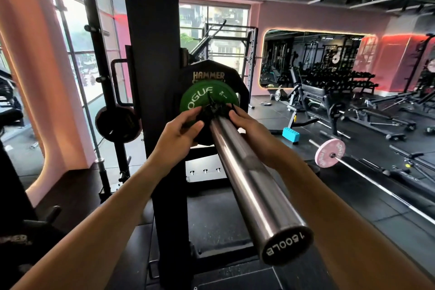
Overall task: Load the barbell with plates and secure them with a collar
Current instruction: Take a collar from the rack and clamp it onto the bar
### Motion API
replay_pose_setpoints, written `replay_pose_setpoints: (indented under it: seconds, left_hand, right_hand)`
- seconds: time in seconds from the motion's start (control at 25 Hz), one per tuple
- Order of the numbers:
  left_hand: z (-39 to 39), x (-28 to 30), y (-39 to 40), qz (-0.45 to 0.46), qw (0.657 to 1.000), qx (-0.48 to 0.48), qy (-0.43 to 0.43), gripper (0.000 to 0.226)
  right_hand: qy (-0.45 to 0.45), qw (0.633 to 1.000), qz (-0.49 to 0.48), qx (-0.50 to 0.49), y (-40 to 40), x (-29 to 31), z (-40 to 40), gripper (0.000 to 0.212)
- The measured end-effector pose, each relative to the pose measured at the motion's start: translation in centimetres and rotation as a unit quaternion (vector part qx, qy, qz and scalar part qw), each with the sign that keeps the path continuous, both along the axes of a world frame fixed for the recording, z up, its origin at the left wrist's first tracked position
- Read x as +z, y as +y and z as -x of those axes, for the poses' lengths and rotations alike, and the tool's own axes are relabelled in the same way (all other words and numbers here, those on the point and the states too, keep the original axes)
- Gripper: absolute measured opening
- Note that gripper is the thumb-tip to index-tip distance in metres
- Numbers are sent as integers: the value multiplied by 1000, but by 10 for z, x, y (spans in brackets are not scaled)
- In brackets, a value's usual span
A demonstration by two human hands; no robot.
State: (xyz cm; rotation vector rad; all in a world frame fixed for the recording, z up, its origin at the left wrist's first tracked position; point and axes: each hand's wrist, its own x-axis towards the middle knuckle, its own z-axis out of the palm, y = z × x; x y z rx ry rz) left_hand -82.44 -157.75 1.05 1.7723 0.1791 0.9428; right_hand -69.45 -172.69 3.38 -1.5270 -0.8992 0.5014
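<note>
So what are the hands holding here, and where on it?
Both the left hand and right hand grip the black collar by its opposite sides, on the bar against the green plate.

Collar point(215, 110) on sleeve point(244, 176), small plate point(200, 95) before large plate point(211, 73)

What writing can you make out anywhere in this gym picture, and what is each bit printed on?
"HAMMER": gold letters on the big black plate; a second line below is hidden.
"OGUE": white letters on the green plate, first letter covered by the left hand.
"1 KG": same green plate, small, probably that.
"1500LB": end cap of the barbell sleeve, mirrored.
Pink plate lettering: too blurred to read.
Lower left corner lettering: cut off, unreadable.
</note>
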Motion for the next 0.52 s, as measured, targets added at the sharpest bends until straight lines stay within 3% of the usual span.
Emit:
replay_pose_setpoints:
  seconds: [0.2,0.32,0.52]
  left_hand:
    - [-19,2,17,-19,997,73,16,25]
    - [-27,9,22,-10,996,84,19,24]
    - [-42,28,21,-75,990,116,-5,21]
  right_hand:
    - [-19,999,29,-38,8,13,-2,26]
    - [-43,995,53,-78,7,15,-9,29]
    - [-42,987,149,-34,2,9,-23,24]
